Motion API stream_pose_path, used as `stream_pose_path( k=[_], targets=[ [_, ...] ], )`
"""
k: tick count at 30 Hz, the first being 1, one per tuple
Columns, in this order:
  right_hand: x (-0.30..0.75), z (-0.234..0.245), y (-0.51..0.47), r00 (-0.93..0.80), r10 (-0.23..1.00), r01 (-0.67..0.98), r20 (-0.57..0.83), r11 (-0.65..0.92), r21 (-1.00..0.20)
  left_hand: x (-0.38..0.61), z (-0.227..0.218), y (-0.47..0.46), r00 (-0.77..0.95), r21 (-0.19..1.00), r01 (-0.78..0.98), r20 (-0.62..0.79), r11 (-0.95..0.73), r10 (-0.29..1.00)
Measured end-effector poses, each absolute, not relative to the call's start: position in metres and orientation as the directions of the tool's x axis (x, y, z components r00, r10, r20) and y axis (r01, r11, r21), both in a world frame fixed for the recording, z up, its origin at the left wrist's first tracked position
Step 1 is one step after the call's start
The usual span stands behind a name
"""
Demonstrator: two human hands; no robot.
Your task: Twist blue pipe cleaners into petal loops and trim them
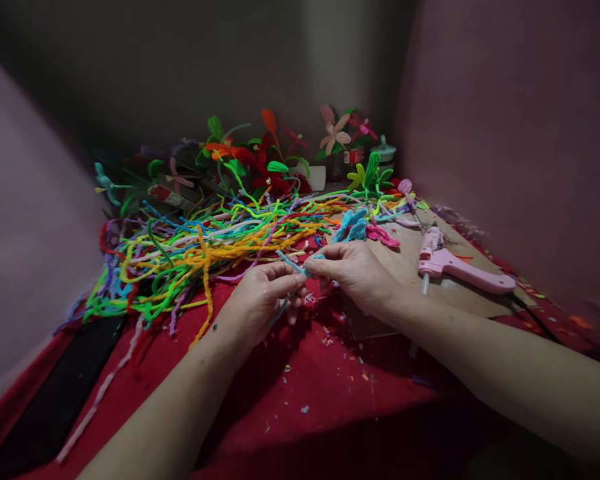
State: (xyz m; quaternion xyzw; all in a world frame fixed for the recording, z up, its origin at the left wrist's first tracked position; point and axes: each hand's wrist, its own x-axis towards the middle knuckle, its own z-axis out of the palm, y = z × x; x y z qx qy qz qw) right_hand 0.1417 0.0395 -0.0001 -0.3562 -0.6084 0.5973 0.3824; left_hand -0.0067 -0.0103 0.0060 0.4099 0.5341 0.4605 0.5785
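Observation:
A light blue pipe cleaner (291, 262) is pinched between both hands above the red cloth. My left hand (267, 293) grips it with thumb and fingers, and one length hangs below the palm. The fingertips of my right hand (353, 270) close on the same pipe cleaner, right beside the left fingertips. Just beyond the right hand lie bent light blue pipe-cleaner pieces (351, 225) and pink ones (383, 233). The exact bend between the fingers is partly hidden.
A tangled heap of colourful pipe cleaners (240, 233) spreads at the left and centre. Pipe-cleaner flowers (335, 133) stand behind it. A pink glue gun (460, 267) rests on cardboard (395, 257) at right, its cord running rightward. Fuzz scraps dot the red cloth (290, 427).

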Motion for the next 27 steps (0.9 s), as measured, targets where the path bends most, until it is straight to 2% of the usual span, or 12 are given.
stream_pose_path(
  k=[5, 8, 12, 14, 16, 18, 20, 21, 23, 25, 27],
  targets=[
    [0.14, -0.002, 0.041, -0.478, 0.878, -0.068, 0.028, -0.006, -0.998, -0.008, 0.005, -0.009, -0.025, 0.972, -0.121, -0.206, 0.201, 0.978],
    [0.139, -0.004, 0.041, -0.512, 0.858, -0.02, -0.03, -0.047, -0.999, -0.005, 0.006, -0.01, -0.053, 0.973, -0.117, -0.206, 0.199, 0.977],
    [0.139, -0.006, 0.04, -0.492, 0.871, 0.044, -0.019, 0.003, -0.999, -0.002, 0.005, -0.01, -0.07, 0.986, -0.055, -0.164, 0.16, 0.984],
    [0.138, -0.006, 0.04, -0.492, 0.871, 0.013, -0.002, 0.005, -1.0, -0.002, 0.004, -0.011, -0.084, 0.997, 0.028, -0.071, 0.074, 0.994],
    [0.138, -0.006, 0.04, -0.505, 0.863, -0.044, -0.019, -0.048, -0.998, -0.003, 0.002, -0.012, -0.107, 0.968, 0.234, 0.12, -0.092, 0.987],
    [0.138, -0.006, 0.04, -0.53, 0.846, -0.095, -0.05, -0.118, -0.989, -0.005, 0.001, -0.014, -0.037, 0.824, 0.495, 0.338, -0.276, 0.94],
    [0.138, -0.005, 0.04, -0.557, 0.828, -0.125, -0.064, -0.161, -0.979, -0.007, 0.001, -0.016, 0.075, 0.674, 0.632, 0.436, -0.381, 0.897],
    [0.138, -0.005, 0.04, -0.562, 0.826, -0.135, -0.054, -0.156, -0.979, -0.008, 0.001, -0.016, 0.086, 0.667, 0.639, 0.432, -0.382, 0.898],
    [0.138, -0.005, 0.041, -0.544, 0.839, -0.135, -0.001, -0.089, -0.987, -0.009, 0.004, -0.015, 0.007, 0.801, 0.532, 0.321, -0.276, 0.947],
    [0.139, -0.004, 0.04, -0.514, 0.855, -0.09, 0.077, 0.035, -0.995, -0.01, 0.007, -0.013, -0.044, 0.959, 0.275, 0.08, -0.065, 0.996],
    [0.14, -0.004, 0.038, -0.499, 0.849, -0.014, 0.175, 0.194, -0.981, -0.013, 0.01, -0.011, 0.05, 0.986, 0.059, -0.161, 0.158, 0.986]
  ],
)
